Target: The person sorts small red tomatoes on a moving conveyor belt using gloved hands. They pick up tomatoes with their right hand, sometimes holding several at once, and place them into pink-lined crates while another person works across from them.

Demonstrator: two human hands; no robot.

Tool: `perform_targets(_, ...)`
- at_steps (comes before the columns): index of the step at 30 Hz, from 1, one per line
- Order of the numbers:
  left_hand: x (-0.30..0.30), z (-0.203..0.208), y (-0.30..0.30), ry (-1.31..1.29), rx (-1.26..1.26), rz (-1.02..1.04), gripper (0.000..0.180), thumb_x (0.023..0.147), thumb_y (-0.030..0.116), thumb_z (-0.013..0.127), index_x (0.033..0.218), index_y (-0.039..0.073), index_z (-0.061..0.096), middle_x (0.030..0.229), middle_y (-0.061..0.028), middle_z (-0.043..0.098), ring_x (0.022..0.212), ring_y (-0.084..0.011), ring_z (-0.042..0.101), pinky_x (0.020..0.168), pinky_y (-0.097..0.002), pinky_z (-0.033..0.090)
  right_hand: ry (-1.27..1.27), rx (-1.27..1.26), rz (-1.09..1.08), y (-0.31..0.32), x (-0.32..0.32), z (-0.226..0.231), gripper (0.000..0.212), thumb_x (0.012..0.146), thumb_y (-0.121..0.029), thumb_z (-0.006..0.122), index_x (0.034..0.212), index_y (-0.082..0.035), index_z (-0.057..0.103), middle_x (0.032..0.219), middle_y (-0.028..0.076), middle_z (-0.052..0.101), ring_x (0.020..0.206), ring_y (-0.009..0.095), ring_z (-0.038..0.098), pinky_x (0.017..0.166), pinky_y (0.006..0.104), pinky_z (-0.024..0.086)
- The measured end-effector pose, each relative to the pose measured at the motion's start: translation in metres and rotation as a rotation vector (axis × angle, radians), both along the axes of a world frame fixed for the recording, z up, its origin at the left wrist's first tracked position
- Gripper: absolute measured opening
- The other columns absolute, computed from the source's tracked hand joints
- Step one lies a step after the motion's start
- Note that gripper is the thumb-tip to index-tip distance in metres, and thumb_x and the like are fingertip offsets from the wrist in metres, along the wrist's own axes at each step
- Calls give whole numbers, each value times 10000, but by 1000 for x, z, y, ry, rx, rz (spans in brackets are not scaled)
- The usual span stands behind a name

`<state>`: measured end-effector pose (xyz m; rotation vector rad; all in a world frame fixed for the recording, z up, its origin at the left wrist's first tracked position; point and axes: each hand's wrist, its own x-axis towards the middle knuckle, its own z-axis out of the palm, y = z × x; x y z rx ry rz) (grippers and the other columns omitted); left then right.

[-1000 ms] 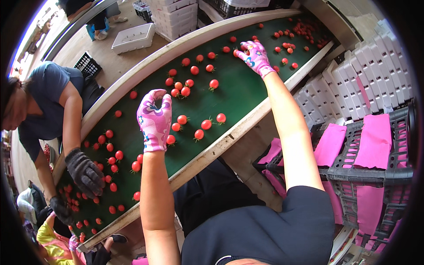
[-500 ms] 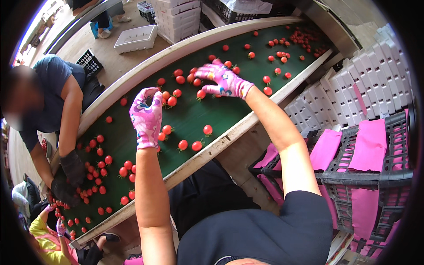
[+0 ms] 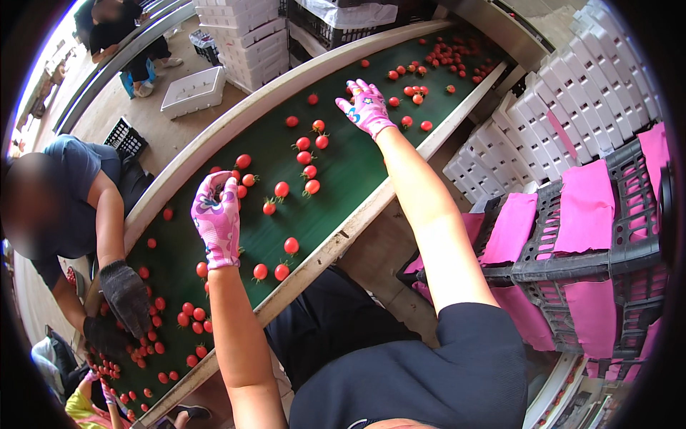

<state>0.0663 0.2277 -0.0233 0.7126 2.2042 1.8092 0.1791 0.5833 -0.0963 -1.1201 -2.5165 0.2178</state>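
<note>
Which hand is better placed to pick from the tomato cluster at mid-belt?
Left, probably. The left hand hovers beside the mid-belt tomatoes, while the right hand is stretched far up the green belt.

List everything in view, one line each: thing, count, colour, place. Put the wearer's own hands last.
belt: one, green, running diagonally from lower left to upper right
tomatoes: many, red, scattered along the belt
trays: several stacks, white, right of the belt
crate: one, black, with pink liners, at right
white crate: one, on the floor, upper left
boxes: one stack, white, top centre
co-worker: one, blue shirt, dark gloves, across the belt at left
second person: one, dark top, far upper left
left hand: pink patterned glove, over the belt among tomatoes
right hand: pink patterned glove, reaching far up the belt
</note>
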Motion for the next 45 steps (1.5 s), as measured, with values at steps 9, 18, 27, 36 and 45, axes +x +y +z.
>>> perform_targets(9, -10, -16, -3, 67, 46, -21, 141, 923, 63, 636, 1044, 17, 691, 875, -1, 675, 776, -54, 611, 681, -197, 483, 567, -663, 714, -73, 0, 37, 431, 851, -276, 714, 1229, -81, 645, 1249, 115, 648, 1170, 304, 598, 996, 387, 474)
perform_targets(18, -4, -17, 4, 213, -13, -53, 127, 913, 69, 644, 1026, 27, 684, 887, -10, 671, 817, -86, 613, 754, -233, 494, -242, -197, -125, -27, 85, 31, 593, 873, -462, 665, 1330, -109, 531, 1399, 131, 499, 1280, 336, 493, 1046, 477, 416)
perform_targets(27, -11, -34, 2, 268, 35, -50, 112, 904, 46, 648, 1006, 9, 675, 900, -15, 670, 833, -89, 616, 781, -230, 493, 437, -508, 491, -66, 66, 33, 305, 889, -228, 706, 1136, -50, 688, 1110, 114, 707, 950, 217, 690, 858, 306, 535)
perform_targets(36, -8, -28, 5, 265, 37, -85, 127, 898, 40, 643, 1017, 12, 679, 922, -30, 685, 866, -111, 636, 810, -252, 502, -92, -21, -223, 3, 68, 20, 649, 843, -446, 710, 1347, -71, 548, 1386, 121, 532, 1394, 291, 356, 1127, 379, 326)
perform_targets(45, 5, -26, 7, 318, -23, -109, 149, 880, 38, 672, 1027, 19, 685, 944, -40, 693, 879, -122, 647, 820, -255, 511, 426, -164, 233, -7, 66, 21, 190, 883, -226, 686, 969, -59, 717, 951, 127, 714, 896, 283, 684, 809, 352, 530)
